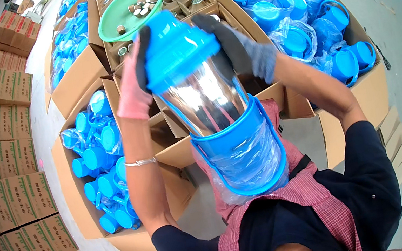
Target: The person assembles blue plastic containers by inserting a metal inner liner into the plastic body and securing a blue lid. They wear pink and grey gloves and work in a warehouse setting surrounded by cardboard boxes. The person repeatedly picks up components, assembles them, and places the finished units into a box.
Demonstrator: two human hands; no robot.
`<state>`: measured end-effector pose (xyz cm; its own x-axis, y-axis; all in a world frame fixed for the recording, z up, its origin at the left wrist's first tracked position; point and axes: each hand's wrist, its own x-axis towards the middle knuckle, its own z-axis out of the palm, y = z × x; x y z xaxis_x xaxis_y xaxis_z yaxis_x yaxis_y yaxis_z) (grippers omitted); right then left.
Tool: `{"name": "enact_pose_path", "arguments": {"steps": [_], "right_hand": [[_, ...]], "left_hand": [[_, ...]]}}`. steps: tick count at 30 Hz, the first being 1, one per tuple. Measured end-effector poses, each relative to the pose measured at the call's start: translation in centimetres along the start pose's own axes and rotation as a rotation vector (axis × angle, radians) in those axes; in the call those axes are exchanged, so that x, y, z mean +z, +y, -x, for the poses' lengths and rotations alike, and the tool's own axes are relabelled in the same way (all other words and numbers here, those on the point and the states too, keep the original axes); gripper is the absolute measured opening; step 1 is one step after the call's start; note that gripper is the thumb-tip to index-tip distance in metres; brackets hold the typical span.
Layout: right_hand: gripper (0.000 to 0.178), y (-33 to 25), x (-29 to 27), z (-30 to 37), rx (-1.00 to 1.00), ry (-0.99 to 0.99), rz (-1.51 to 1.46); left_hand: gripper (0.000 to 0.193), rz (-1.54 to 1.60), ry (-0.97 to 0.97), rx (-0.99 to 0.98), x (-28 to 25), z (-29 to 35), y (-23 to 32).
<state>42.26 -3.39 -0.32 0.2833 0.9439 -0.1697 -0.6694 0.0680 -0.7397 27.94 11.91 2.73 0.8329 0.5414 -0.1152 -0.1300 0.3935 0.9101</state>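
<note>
A thermos flask is tilted in front of my chest, its lower end against my apron. Its parts are a blue upper shell, a shiny silver glass liner showing in the middle, and a blue lower casing with a handle loop, wrapped in clear plastic. My left hand, in a pink glove with black palm, grips the left side of the upper shell. Closed on its right side is my right hand, in a grey-blue and black glove. The fingertips of both hands are partly hidden.
A green basin with stoppers sits on a divided carton of silver liners. Open cartons of blue flask parts stand left and right. Stacked brown boxes line the far left.
</note>
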Motion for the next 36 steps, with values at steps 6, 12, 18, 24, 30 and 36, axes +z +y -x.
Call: {"name": "enact_pose_path", "arguments": {"steps": [6, 12, 18, 24, 30, 36], "right_hand": [[0.052, 7.1, -7.0, 4.4, -0.314, -0.111, 0.741], [0.056, 5.7, -4.6, 8.5, 0.162, -0.019, 0.783], [0.047, 5.2, -8.6, 6.9, -0.106, -0.354, 1.016], [0.064, 7.2, -2.2, 3.8, -0.235, -0.180, 0.746], [0.068, 8.1, -2.8, 4.3, -0.120, -0.232, 0.596], [0.059, 2.3, 2.0, 10.5, -0.376, -0.183, 1.134]], "left_hand": [[0.057, -0.231, 0.010, -0.061, -0.8, 5.3, -6.0], [0.062, -0.598, -0.152, 0.077, -0.3, 8.9, -7.5], [0.065, -0.560, -0.099, -0.157, -1.4, 8.9, -8.6], [0.056, -0.732, 0.108, -0.016, 0.0, 11.7, -10.0], [0.051, -0.721, 0.141, 0.040, -1.2, 12.4, -12.0], [0.053, 0.364, 0.143, -0.377, -5.2, 13.3, -20.1]]}}
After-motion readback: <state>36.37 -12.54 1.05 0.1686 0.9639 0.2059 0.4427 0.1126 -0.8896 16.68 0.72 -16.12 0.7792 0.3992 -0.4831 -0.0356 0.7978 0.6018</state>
